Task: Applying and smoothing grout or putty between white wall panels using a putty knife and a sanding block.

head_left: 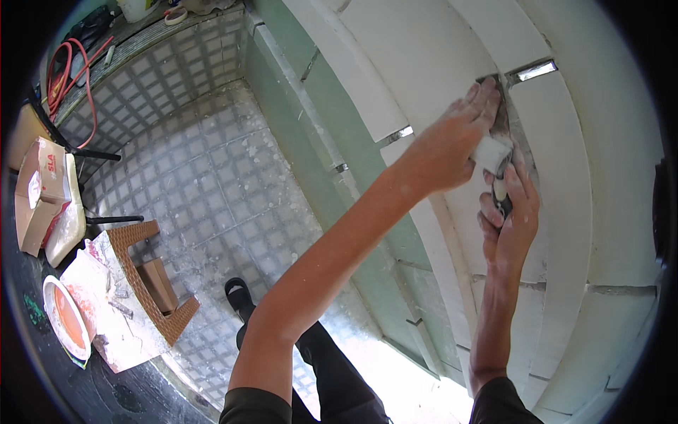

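My right hand (514, 212) is wrapped round the cream and black handle of what looks like a putty knife (492, 154), whose squarish white-coated end points up toward my left wrist. My left hand (474, 120) lies just above it, its fingers bent together over a dark flat plate (501, 116) against the wall. The plate's kind is hard to tell, and my fingers cover part of it. Both hands are at a seam between white wall panels (445, 42). Whitish dust coats my fingers.
Short bright metal strips (537, 71) show in the panel gaps. Left stand a woven-pattern brown stool (173, 325) with a stained white board, a bowl of orange stuff (68, 318) and a cardboard box (44, 187). A red hose (88, 92) hangs off a ledge. Dusty tiles (219, 169) cover the floor.
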Motion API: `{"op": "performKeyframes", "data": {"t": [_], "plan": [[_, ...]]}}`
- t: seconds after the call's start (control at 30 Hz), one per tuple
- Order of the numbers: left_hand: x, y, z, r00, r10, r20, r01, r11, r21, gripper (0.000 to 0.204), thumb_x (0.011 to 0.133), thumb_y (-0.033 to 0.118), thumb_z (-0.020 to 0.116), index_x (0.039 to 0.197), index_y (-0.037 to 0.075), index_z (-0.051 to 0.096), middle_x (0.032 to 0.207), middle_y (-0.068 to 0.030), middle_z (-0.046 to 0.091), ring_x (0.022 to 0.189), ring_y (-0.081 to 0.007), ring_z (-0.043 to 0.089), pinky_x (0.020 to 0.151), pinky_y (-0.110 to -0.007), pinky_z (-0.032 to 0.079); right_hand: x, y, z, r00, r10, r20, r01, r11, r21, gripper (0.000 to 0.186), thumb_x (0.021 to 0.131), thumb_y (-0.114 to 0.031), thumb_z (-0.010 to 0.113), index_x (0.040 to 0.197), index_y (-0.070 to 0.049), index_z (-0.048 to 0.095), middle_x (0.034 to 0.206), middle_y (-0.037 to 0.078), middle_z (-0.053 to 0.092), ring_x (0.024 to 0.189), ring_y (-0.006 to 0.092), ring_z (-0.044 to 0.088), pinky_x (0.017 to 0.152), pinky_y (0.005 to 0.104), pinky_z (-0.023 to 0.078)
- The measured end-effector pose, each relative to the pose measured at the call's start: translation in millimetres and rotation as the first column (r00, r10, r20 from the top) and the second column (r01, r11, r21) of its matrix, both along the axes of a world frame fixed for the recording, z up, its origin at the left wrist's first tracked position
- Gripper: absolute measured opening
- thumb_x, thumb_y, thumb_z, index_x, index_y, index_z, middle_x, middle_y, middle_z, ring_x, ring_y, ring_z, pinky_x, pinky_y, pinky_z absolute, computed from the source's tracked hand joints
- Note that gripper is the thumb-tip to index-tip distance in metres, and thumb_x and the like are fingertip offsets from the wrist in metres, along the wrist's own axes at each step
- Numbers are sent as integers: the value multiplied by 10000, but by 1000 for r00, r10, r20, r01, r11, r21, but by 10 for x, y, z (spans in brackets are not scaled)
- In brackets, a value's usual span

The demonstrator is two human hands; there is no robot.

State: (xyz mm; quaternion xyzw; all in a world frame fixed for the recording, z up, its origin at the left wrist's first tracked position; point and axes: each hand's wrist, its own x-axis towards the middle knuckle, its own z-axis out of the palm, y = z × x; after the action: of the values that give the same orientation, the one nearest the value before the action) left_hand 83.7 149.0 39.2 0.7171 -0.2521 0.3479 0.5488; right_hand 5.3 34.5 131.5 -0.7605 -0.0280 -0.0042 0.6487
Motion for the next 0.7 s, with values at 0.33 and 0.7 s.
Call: {"op": "performKeyframes", "data": {"t": [0.33, 0.7], "plan": [[63, -7, -20, 998, 34, 47, -35, 999, 19, 816, 702, -106, 589, 1456, -182, 286, 1556, -356, 260, 1463, -460, 286, 1212, -473, 272, 57, 9, -55, 999, -37, -2, 37, 998, 45, 500, 1020, -164, 514, 1471, 30, 417, 889, 58, 570, 461, 7, 342, 351, 171, 233], [158, 127, -45, 1000, -23, 17, 23, 1000, -20, 883, 646, -169, 540, 1487, -138, 274, 1556, -319, 298, 1482, -425, 257, 1231, -440, 248, 196, 135, -131, 999, -27, 33, 26, 999, 30, 530, 1012, -204, 543, 1487, -1, 421, 887, 59, 590, 456, 5, 324, 366, 167, 215]]}}
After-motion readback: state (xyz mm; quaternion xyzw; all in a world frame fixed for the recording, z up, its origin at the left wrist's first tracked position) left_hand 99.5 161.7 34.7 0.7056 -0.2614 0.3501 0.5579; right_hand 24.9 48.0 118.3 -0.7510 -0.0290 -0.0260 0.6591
